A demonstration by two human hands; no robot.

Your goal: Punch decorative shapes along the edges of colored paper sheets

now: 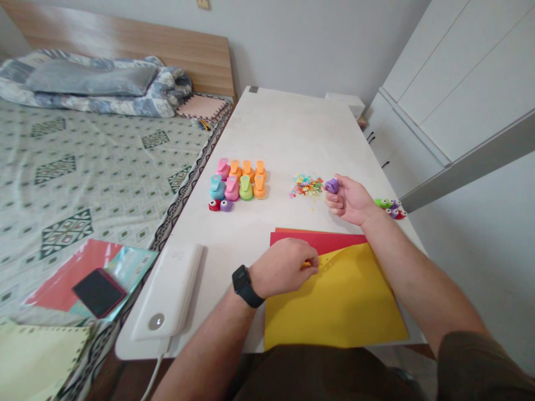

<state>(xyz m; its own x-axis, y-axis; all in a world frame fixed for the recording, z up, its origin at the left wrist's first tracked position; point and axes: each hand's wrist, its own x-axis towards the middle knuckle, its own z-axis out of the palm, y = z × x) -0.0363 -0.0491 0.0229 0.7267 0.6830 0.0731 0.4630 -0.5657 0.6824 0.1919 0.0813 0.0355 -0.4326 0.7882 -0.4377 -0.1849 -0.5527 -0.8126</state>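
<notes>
My right hand [353, 201] is raised over the table, fingers closed around a small purple craft punch [331, 186]. Just left of it lies a pile of tiny colourful paper cut-outs [307, 185]. My left hand [290, 264], with a black watch on its wrist, is closed at the upper edge of a yellow sheet of paper [334, 306]. Its fingertips pinch that edge, partly hidden by the hand. Small holes show in the yellow sheet beside the fingers. Beneath it, a red sheet [292, 238] sticks out at the top, with a thin orange edge behind.
Several larger lever punches [246, 187] stand in rows at the left, with red and purple small punches [220, 206] before them. More small punches [393, 209] sit by the right edge. A white corded device [171, 295] lies front left. The bed [108, 150] adjoins the table [288, 122].
</notes>
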